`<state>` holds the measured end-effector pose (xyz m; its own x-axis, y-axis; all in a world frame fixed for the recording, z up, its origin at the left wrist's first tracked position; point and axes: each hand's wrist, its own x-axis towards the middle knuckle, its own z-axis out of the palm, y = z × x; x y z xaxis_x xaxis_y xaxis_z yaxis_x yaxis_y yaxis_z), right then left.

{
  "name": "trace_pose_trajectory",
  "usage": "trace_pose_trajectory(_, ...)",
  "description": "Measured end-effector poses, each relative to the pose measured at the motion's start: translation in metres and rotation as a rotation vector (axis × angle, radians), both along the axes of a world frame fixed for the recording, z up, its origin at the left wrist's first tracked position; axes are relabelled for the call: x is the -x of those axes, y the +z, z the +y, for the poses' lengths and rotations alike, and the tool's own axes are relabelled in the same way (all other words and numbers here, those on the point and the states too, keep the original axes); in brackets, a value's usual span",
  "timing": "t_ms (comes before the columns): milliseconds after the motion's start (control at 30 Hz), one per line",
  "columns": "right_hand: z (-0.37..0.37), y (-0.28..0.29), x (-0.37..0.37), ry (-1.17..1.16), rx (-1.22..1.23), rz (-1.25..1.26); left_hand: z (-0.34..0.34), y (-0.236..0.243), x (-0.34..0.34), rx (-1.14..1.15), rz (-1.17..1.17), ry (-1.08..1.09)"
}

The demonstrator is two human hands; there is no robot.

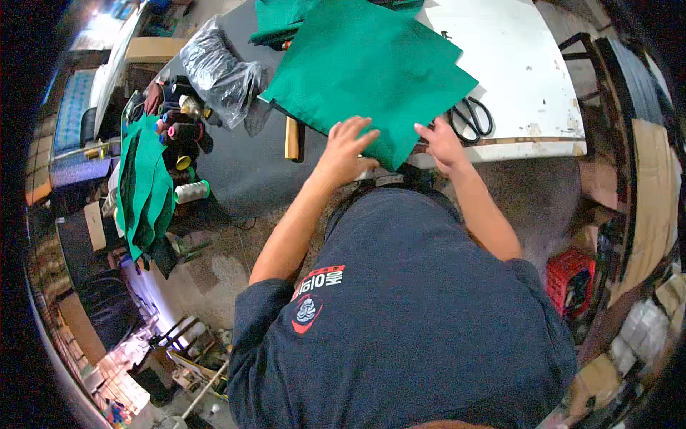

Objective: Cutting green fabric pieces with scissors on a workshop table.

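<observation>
I have the green cloth (371, 71) lying across the near edge of the table (525, 82), about where its dark grey part meets the white, one corner pointing down between the two hands. It looks matte, flat and evenly coloured, with a stepped notch in its right side that may mean more than one layer, and a dark strip along its lower left border. The left hand (346, 151) has its fingers loosely spread over that border, I'd judge to steady it; the right hand (444, 145) is at the lower right border, though from here I cannot tell whether its fingers grip. Scissors (471, 120) lie just beside it near the white part's near edge, handles outward, presumably for easy reach. A wooden strip (291, 139) sits left of the left hand. Toward the table's left edge I see a clear plastic bag (221, 75), then crowded thread spools (187, 134), with green fabric strips (146, 179) draped there, likely parked clear of the working space.
</observation>
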<state>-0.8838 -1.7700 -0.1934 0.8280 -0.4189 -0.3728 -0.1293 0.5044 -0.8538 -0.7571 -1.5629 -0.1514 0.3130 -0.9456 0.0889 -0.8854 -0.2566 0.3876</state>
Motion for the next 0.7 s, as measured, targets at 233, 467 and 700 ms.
trace_pose_trajectory(233,-0.003,0.043,-0.040,0.085,-0.167,-0.126,-0.015,-0.010,-0.006,0.102,0.127,0.093)
trace_pose_trajectory(467,0.000,0.003,-0.011,0.145,0.282,0.116,-0.024,-0.023,-0.029,0.069,0.261,0.178)
trace_pose_trajectory(700,0.032,-0.019,0.012,0.317,0.668,0.177,-0.028,-0.024,-0.036,0.056,0.292,0.188)
